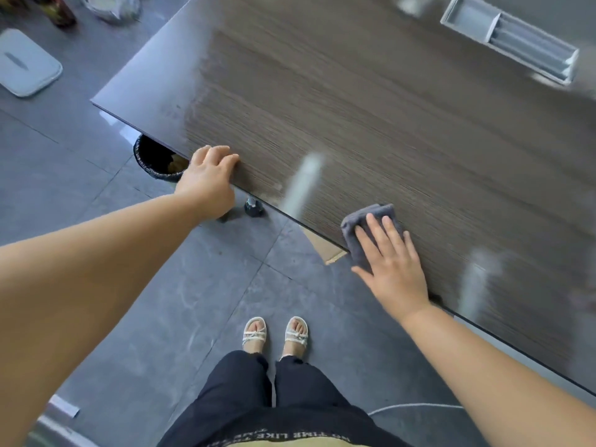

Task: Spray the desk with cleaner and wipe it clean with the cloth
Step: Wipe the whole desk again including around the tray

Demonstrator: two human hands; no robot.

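We're wiping: our right hand (392,269), fingers (392,230) spread flat, presses the cloth (361,221) on the bench (354,108). Our left hand (206,182) rests on its edge, fingers bent. Next we'd likely sweep beyond the fingers.

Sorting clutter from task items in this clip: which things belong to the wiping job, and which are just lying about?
Job: desk, cloth, right hand, left hand.
Lying about: bin, cable tray, white lid, cardboard.
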